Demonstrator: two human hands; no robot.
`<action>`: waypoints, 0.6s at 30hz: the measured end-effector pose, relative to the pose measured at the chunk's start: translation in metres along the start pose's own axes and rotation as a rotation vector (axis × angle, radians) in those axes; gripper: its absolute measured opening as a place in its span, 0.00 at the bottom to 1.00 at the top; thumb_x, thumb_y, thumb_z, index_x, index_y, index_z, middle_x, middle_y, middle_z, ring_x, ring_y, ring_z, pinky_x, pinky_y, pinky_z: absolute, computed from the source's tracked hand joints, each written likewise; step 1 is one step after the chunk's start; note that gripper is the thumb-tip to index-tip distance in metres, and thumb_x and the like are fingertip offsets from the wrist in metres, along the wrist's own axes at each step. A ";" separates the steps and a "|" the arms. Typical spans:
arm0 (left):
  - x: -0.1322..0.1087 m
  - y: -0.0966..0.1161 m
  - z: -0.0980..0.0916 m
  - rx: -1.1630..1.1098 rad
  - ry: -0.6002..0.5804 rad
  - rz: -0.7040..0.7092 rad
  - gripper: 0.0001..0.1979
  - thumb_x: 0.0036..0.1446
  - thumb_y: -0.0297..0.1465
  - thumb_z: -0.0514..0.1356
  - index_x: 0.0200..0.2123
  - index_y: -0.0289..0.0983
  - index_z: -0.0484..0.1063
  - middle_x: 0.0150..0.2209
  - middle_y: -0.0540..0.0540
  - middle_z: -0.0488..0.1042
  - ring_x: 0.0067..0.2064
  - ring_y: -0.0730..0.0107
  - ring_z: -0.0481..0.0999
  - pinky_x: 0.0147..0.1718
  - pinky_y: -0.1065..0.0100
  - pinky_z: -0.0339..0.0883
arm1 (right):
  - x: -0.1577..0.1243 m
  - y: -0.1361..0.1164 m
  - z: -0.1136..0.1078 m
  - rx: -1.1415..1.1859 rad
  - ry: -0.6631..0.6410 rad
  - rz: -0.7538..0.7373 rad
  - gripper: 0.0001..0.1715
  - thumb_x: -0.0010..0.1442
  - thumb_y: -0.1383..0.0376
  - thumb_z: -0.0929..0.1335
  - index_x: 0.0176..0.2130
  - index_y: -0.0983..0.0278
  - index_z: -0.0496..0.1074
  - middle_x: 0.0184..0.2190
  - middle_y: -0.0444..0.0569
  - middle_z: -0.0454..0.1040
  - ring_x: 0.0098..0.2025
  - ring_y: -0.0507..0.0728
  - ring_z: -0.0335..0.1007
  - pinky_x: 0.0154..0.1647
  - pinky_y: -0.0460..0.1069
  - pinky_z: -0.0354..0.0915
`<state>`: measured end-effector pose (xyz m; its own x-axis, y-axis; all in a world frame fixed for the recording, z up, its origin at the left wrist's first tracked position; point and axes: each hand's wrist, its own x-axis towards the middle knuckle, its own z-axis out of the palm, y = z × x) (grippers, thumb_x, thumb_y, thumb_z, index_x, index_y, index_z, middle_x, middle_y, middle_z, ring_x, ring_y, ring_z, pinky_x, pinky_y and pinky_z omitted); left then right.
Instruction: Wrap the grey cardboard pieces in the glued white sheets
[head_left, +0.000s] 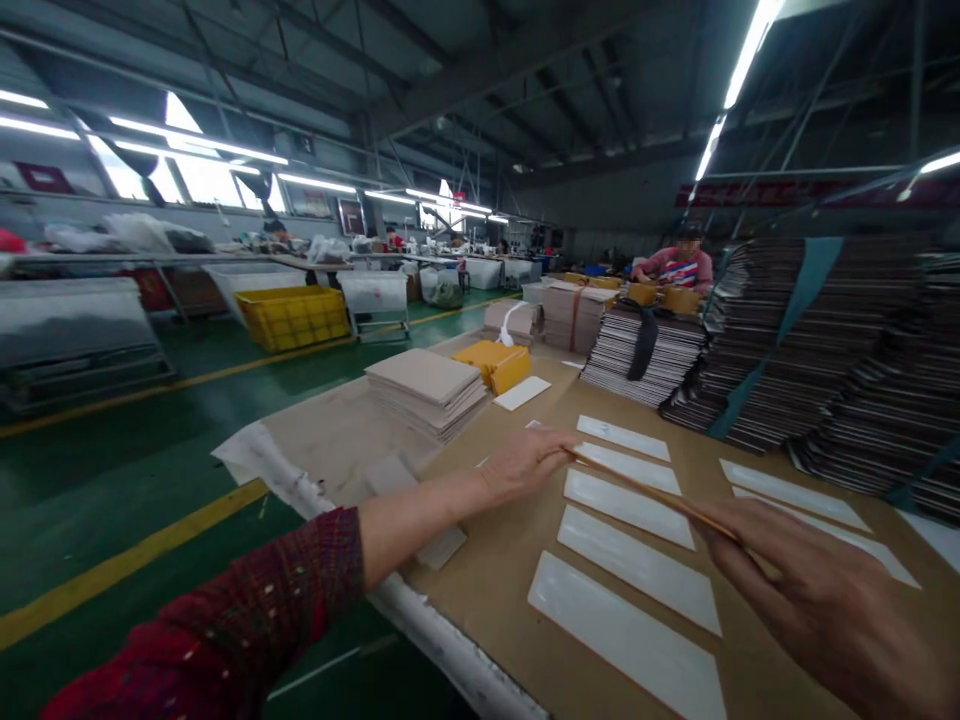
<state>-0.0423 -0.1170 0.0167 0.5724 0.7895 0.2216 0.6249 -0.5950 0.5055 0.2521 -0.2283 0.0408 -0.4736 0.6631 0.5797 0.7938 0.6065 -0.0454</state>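
A thin tan strip (637,484), seen nearly edge-on, spans the space between my two hands above the table. Its far left end is pinched by my left hand (529,462), fingers closed. At the other end, my right hand (806,575) is closed on the strip, with its fingertips partly hidden. Beneath lie several flat white rectangular strips (626,625) in a slanting row on the brown table covering (495,620). To the right, two more white strips (799,492) lie near my right hand.
A stack of beige boards (427,385) and a yellow bundle (499,365) sit left of centre. Tall strapped stacks of dark-edged sheets (810,340) line the right side. A co-worker (679,265) is at the far end. A yellow crate (292,318) stands on the green floor.
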 end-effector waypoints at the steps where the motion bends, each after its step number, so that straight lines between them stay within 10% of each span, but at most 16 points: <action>1: -0.004 -0.016 -0.005 0.015 0.047 -0.133 0.20 0.66 0.33 0.55 0.60 0.39 0.65 0.62 0.44 0.70 0.60 0.65 0.70 0.61 0.63 0.62 | 0.030 -0.006 0.013 -0.026 0.021 -0.028 0.16 0.69 0.61 0.61 0.48 0.58 0.76 0.42 0.50 0.80 0.43 0.60 0.76 0.46 0.53 0.70; 7: -0.045 -0.071 -0.017 0.063 0.003 -0.469 0.29 0.55 0.33 0.61 0.59 0.33 0.63 0.58 0.35 0.71 0.57 0.51 0.73 0.55 0.55 0.69 | 0.143 -0.043 0.101 -0.341 -0.414 -0.028 0.16 0.67 0.71 0.59 0.42 0.67 0.75 0.39 0.59 0.75 0.43 0.64 0.71 0.39 0.54 0.67; 14: -0.064 -0.082 -0.005 0.035 -0.089 -0.415 0.21 0.51 0.42 0.62 0.47 0.38 0.70 0.48 0.41 0.78 0.49 0.54 0.78 0.47 0.63 0.71 | 0.139 -0.094 0.173 -0.277 -0.607 -0.142 0.16 0.65 0.75 0.60 0.43 0.70 0.75 0.41 0.60 0.74 0.45 0.65 0.70 0.36 0.52 0.68; 18: -0.059 -0.090 -0.003 0.040 -0.140 -0.355 0.35 0.36 0.44 0.71 0.49 0.37 0.69 0.49 0.40 0.77 0.51 0.48 0.76 0.49 0.60 0.70 | 0.138 -0.118 0.182 -0.219 -0.666 -0.095 0.15 0.66 0.73 0.61 0.43 0.70 0.76 0.42 0.60 0.74 0.45 0.64 0.72 0.36 0.51 0.69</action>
<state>-0.1340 -0.1098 -0.0396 0.3814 0.9210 -0.0790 0.8163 -0.2954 0.4965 0.0235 -0.1290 -0.0219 -0.6221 0.7813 -0.0513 0.7626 0.6194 0.1864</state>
